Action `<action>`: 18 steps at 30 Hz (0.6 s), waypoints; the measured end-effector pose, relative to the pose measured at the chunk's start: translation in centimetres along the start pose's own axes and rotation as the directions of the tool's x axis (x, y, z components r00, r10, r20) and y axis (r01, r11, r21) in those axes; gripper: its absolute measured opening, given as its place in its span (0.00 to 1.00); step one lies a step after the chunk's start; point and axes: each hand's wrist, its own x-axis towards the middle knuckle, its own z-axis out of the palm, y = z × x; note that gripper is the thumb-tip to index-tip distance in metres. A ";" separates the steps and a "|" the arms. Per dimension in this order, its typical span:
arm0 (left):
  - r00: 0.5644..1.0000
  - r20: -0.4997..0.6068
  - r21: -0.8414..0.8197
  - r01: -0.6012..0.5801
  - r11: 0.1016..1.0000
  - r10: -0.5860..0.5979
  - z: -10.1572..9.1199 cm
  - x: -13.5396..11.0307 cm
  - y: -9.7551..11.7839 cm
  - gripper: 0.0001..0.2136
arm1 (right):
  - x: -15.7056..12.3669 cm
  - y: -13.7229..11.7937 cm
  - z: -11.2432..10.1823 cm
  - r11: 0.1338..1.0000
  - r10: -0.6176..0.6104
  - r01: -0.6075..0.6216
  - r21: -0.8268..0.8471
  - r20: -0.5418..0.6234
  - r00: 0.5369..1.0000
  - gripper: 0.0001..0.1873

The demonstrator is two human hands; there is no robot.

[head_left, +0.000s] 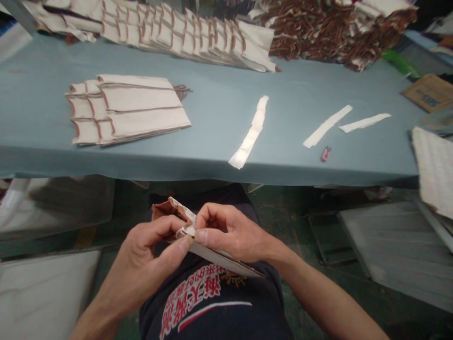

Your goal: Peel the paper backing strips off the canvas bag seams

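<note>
Head view. One cloth bag point(219, 259), pale with a brown edge and inside, is in work. It is above the person's lap, in front of the desk point(212, 94) rather than on it. The left hand point(148, 250) has thumb and forefinger clamped on a small folded part by the bag's mouth. The right hand point(233, 231) pinches the same spot from the other side, its fingers together on the cloth and nearly touching those of the left. What lies between the fingertips is too small to make out.

State of progress: this piece is judged to be partway through — both hands are engaged on it and it is not yet set down. On the desk, a short stack point(141, 108) of similar bags lies at the left, and a long overlapping row point(191, 35) lies along the back. Behind, at the right, is a heap point(325, 28) of pale cloth and brown cords. Whether any of these are finished or waiting cannot be told.

A white strip point(249, 134) lies mid-desk — two more strips point(328, 126) are to its right, with a small pink tool point(326, 154) just beside them, untouched.
</note>
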 end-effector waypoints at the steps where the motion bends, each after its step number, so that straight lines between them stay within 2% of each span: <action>1: 1.000 0.000 -0.003 -0.008 1.000 0.008 0.0 0.1 0.2 0.11 | 0.0 -0.1 0.0 1.000 0.011 -0.011 0.004 0.006 1.000 0.26; 4: 0.999 0.000 0.004 -0.033 0.999 0.033 0.1 0.1 0.4 0.11 | 0.0 -0.1 -0.1 0.999 0.036 -0.036 0.003 0.015 0.999 0.27; 7: 1.000 -0.003 0.029 -0.024 0.999 0.024 0.2 0.0 0.0 0.11 | -0.1 0.0 -0.1 0.999 0.030 -0.030 -0.029 0.013 0.999 0.23; 11: 1.000 -0.013 0.081 -0.005 0.997 0.006 0.3 -0.1 -0.4 0.11 | -0.4 0.0 0.1 0.976 -0.070 0.048 -0.213 -0.102 0.992 0.14; 15: 0.999 -0.052 0.088 -0.001 0.996 0.006 0.7 0.0 0.1 0.11 | -0.7 -0.3 0.6 0.914 -0.209 0.141 -0.380 -0.143 0.967 0.12; 18: 0.998 -0.058 0.085 -0.012 0.996 0.017 0.9 0.0 0.5 0.10 | -0.8 -0.5 0.7 0.905 -0.225 0.143 -0.401 -0.165 0.960 0.13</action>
